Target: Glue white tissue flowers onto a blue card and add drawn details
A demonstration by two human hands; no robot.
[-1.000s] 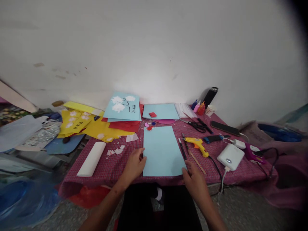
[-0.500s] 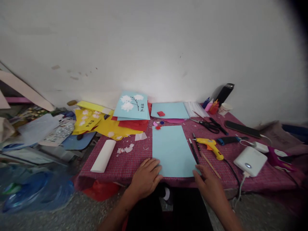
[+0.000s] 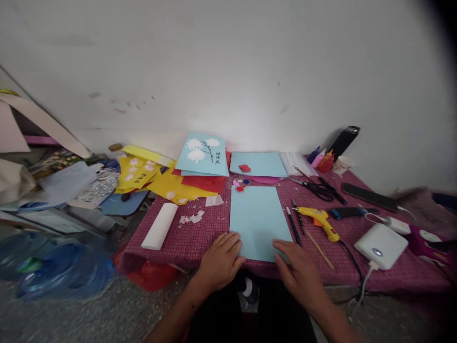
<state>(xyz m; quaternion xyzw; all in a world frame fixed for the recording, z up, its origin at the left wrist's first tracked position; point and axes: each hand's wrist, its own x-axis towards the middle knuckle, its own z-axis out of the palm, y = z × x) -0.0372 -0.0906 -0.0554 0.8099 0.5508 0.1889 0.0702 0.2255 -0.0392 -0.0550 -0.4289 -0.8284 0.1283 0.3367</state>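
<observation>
A plain light-blue sheet of paper (image 3: 259, 216) lies flat at the front of the table, long side toward me. Over its lower left corner rests my left hand (image 3: 222, 257), fingers stretched out and holding nothing. My right hand (image 3: 297, 264) lies across the sheet's lower right corner, its fingers extended and thumb apart, also without anything in it. Just right of the sheet are a black pen (image 3: 293, 226) and a pencil (image 3: 299, 216). A yellow glue gun (image 3: 319, 220) lies a little farther right.
A red checked cloth covers the table (image 3: 200, 243). Left are a white paper roll (image 3: 160, 226) and paper scraps (image 3: 192, 217). Behind stands a flower card (image 3: 203, 155) near blue sheets (image 3: 259, 164). At right lie scissors (image 3: 317, 189), a utility knife (image 3: 348, 212) and a white power bank (image 3: 381, 245).
My right hand has slid inward, from the sheet's right edge onto its lower right corner. My left hand stays at the lower left corner. The view has shifted slightly left.
</observation>
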